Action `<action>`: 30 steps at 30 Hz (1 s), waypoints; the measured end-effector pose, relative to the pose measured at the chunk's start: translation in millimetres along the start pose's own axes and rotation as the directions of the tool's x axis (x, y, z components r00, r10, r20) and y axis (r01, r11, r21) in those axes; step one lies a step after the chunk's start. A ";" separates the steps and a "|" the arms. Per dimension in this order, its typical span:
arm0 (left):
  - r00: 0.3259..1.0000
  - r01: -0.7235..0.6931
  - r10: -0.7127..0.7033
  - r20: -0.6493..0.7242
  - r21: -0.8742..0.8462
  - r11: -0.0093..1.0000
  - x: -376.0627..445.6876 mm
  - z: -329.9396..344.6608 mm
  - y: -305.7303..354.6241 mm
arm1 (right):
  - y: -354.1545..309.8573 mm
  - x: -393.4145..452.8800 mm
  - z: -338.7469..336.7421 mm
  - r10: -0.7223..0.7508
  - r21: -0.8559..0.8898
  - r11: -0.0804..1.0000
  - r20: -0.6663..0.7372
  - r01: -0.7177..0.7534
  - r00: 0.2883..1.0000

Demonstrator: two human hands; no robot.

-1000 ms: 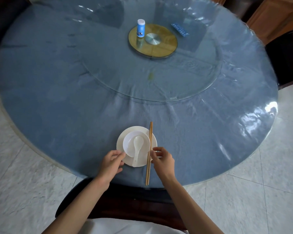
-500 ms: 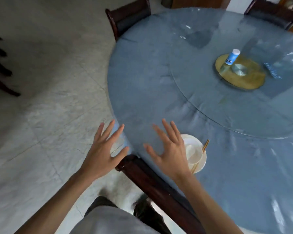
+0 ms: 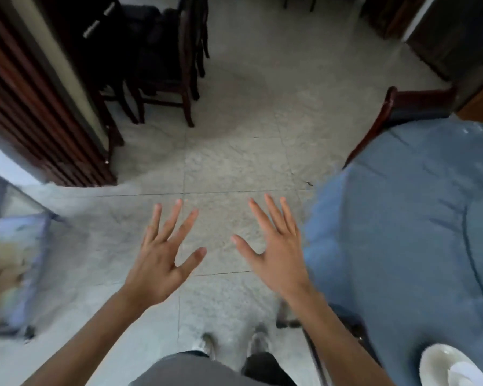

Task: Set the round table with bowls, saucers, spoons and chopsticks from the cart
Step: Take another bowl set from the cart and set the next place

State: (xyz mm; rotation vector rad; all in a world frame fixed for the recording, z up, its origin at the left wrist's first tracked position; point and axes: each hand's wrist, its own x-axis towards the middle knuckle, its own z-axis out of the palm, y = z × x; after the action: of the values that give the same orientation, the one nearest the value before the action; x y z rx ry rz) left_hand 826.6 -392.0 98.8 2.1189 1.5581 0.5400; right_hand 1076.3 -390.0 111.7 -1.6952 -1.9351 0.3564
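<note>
Two empty hands — left hand [image 3: 162, 260], right hand [image 3: 276, 252] — fingers spread wide; one saucer [image 3: 444, 363].

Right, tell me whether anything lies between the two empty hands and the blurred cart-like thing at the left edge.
Nothing visible does. The left hand and right hand hover open over bare pale tiled floor, which runs unbroken to the blurred blue-framed object. Whether that is the cart cannot be told.
</note>
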 end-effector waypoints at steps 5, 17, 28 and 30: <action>0.967 0.212 -0.209 -0.145 0.005 0.977 -23.8 -44.2 -76.4 | -61.7 66.2 65.5 -0.173 0.068 0.984 0.185 0.163 0.967; 0.615 0.701 -0.707 -0.350 -0.168 0.693 -6.1 -116.9 -225.0 | -203.7 259.8 243.1 -0.536 0.257 0.843 0.474 0.473 0.698; 0.179 0.816 -0.857 -0.484 -0.413 0.404 3.5 -191.3 -326.4 | -355.9 371.4 377.8 -0.732 0.461 0.652 0.591 0.602 0.340; 0.132 0.819 -0.862 -0.490 -0.436 0.374 -1.8 -203.3 -356.5 | -387.6 382.5 408.3 -0.744 0.461 0.629 0.591 0.626 0.313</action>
State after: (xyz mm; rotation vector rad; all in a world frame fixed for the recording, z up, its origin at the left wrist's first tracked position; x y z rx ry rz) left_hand 434.6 -275.8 62.6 0.5503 2.7316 0.9018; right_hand 503.8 -24.8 65.3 -0.4003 -2.9159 0.9224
